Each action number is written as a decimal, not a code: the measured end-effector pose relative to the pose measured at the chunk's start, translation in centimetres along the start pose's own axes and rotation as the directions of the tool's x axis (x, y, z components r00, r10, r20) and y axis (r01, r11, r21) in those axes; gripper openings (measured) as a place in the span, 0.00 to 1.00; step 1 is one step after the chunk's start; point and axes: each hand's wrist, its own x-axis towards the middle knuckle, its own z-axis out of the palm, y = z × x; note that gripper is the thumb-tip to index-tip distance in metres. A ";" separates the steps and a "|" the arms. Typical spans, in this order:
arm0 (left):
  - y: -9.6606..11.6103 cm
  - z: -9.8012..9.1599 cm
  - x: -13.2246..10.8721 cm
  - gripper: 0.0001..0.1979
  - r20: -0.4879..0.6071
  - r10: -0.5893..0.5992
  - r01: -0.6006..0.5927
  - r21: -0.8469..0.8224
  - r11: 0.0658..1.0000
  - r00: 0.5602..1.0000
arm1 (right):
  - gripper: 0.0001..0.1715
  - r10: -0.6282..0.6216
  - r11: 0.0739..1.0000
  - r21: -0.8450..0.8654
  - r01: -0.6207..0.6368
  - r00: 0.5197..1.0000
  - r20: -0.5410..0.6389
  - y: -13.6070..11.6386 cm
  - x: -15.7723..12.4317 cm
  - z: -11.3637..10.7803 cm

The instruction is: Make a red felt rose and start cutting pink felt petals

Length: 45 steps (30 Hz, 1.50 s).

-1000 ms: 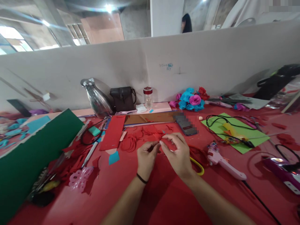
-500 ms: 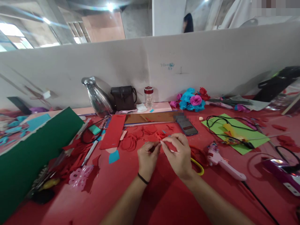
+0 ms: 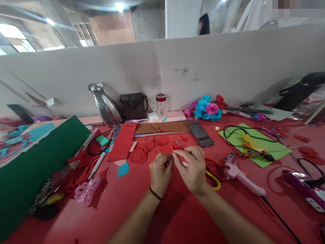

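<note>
Fingers [image 3: 180, 153] of left hand [image 3: 159, 173] and right hand [image 3: 194, 169] pinch one small red piece [image 3: 176, 147]; blue writing [image 3: 180, 71] on wall [image 3: 101, 74] is unreadable.

A single view is taken from the person's head and is faced forward and downward. The fingers [image 3: 183, 153] are seen close, just below mid-frame. The tabletop [image 3: 122, 206] is shown around them, and the partition wall [image 3: 228, 67] well beyond them.
</note>
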 end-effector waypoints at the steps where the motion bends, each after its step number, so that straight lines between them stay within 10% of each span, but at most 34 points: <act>1: 0.0 0.0 0.0 0.07 -0.006 0.007 -0.007 -0.003 1.000 1.000 | 0.05 -0.049 0.998 -0.032 0.049 0.999 -0.003 0.0 0.0 -0.1; 8: 0.1 0.0 0.0 0.10 -0.044 -0.078 0.075 -0.074 0.994 0.996 | 0.11 -0.327 0.939 -0.101 0.327 0.945 0.021 -0.1 -0.1 -0.4; 17: -0.6 0.2 0.4 0.08 -0.030 -0.214 0.202 -0.220 0.954 0.976 | 0.12 -0.075 0.996 0.044 0.078 0.995 -0.066 0.3 0.5 -0.5; 27: -0.5 0.1 0.3 0.07 -0.067 -0.164 0.152 -0.159 0.976 0.984 | 0.12 -0.323 0.938 -0.150 0.313 0.945 -0.052 0.2 0.2 -0.8; 38: -0.2 0.0 0.3 0.09 -0.010 -0.235 0.222 -0.289 0.931 0.972 | 0.12 -0.249 0.968 -0.037 0.247 0.966 -0.066 -0.3 0.4 -1.2; 45: -1.1 0.5 0.6 0.09 0.084 -0.414 0.400 -0.486 0.777 0.906 | 0.15 0.099 0.978 0.182 -0.098 0.995 0.002 0.6 0.9 -1.1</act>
